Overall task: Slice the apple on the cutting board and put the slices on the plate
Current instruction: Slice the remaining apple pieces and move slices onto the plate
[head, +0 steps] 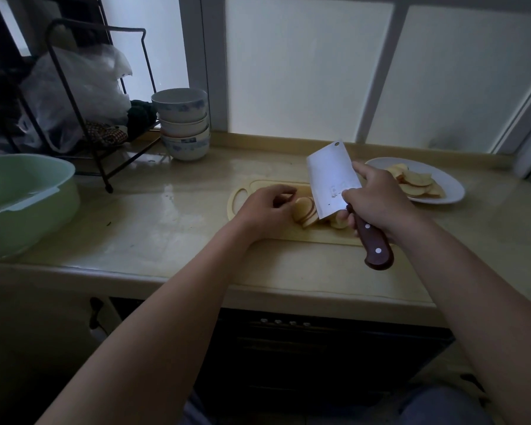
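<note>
On the pale yellow cutting board (288, 184) lies a fanned row of apple slices (304, 211). My left hand (265, 210) rests on the board just left of the slices, fingers loosely curled, fingertips near them and holding nothing. My right hand (377, 200) grips the brown riveted handle of a cleaver (331, 176), whose wide blade stands tilted over the right end of the slices. More apple pieces (339, 223) peek out under the blade. A white plate (451, 185) to the right holds several apple slices (416, 184).
A stack of bowls (183, 124) stands at the back of the counter. A black wire rack (95, 96) with plastic bags fills the back left, and a green basin (22, 197) sits at the left edge. Frosted windows rise behind the counter.
</note>
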Motion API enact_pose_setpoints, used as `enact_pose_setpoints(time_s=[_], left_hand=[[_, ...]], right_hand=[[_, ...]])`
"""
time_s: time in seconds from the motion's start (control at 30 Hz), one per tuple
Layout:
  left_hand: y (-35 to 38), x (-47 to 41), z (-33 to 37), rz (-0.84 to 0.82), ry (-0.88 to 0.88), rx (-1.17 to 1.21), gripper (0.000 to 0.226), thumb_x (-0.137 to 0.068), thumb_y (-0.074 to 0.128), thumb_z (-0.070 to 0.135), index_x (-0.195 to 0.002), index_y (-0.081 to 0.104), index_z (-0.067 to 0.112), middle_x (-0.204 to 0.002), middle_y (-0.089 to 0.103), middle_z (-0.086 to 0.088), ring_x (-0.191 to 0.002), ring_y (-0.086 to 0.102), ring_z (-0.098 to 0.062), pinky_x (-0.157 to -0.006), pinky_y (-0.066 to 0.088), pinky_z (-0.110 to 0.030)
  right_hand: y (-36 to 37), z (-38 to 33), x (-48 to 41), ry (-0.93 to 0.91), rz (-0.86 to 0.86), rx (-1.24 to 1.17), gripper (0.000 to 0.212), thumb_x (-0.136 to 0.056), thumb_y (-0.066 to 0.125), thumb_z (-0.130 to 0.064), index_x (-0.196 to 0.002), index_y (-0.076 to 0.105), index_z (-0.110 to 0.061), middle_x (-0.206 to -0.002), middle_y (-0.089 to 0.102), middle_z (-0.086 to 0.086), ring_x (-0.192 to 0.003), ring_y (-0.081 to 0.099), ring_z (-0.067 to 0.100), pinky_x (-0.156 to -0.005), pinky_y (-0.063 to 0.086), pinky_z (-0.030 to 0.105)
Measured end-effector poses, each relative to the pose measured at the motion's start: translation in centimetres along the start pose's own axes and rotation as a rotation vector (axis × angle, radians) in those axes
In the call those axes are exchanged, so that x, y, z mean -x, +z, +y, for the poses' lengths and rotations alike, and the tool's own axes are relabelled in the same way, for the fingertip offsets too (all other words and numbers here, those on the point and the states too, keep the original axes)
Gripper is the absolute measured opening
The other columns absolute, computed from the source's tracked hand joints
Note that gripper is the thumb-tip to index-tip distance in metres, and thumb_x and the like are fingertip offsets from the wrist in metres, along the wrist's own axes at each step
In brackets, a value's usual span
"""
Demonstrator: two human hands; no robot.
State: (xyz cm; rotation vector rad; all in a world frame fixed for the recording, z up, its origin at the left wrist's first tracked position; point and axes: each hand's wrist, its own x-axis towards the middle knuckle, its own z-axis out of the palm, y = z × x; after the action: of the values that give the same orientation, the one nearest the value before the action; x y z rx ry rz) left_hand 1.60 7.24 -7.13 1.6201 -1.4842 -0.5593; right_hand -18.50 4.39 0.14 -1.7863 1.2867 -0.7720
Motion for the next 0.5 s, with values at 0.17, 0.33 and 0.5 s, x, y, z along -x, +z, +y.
enact_pose_setpoints(time_s=[0.17, 0.33, 0.5], left_hand=[[-0.31, -0.74, -0.59, 0.056, -0.094, 0.184, 0.033, -0.103, 0.056, 0.035, -0.136, 0.061, 0.035, -0.098, 0.072, -0.001, -0.085, 0.067, -0.017, -0.088, 0.057, -0.041], [-0.12, -0.79, -0.36, 0.082, -0.077, 0.165, 0.035, -0.105, 0.051, 0.04, -0.138, 0.059, 0.036, -0.088, 0.069, 0.001, -0.076, 0.063, -0.01, -0.074, 0.052, -0.029], [0.01, -0.62, 0.22, 0.132, -0.083, 0.128, 0.034, -0.107, 0.047, 0.041, -0.132, 0.065, 0.027, -0.078, 0.067, 0.008, -0.056, 0.058, 0.004, -0.068, 0.049, -0.027]], right_hand=[[-0.02, -0.04, 0.09, 0.0, -0.007, -0.042, 0.062, -0.094, 0.039, 0.004, -0.124, 0.044, -0.05, -0.075, 0.065, 0.017, -0.041, 0.054, 0.015, -0.045, 0.05, 0.031], [0.45, 0.42, -0.36, -0.002, -0.001, -0.037, 0.066, -0.094, 0.041, 0.002, -0.14, 0.047, -0.045, -0.069, 0.066, 0.014, -0.045, 0.055, 0.019, -0.049, 0.052, 0.034], [0.7, 0.84, -0.51, -0.018, -0.005, -0.037, 0.068, -0.093, 0.04, 0.002, -0.149, 0.048, -0.036, -0.067, 0.068, 0.015, -0.046, 0.057, 0.021, -0.047, 0.053, 0.034]])
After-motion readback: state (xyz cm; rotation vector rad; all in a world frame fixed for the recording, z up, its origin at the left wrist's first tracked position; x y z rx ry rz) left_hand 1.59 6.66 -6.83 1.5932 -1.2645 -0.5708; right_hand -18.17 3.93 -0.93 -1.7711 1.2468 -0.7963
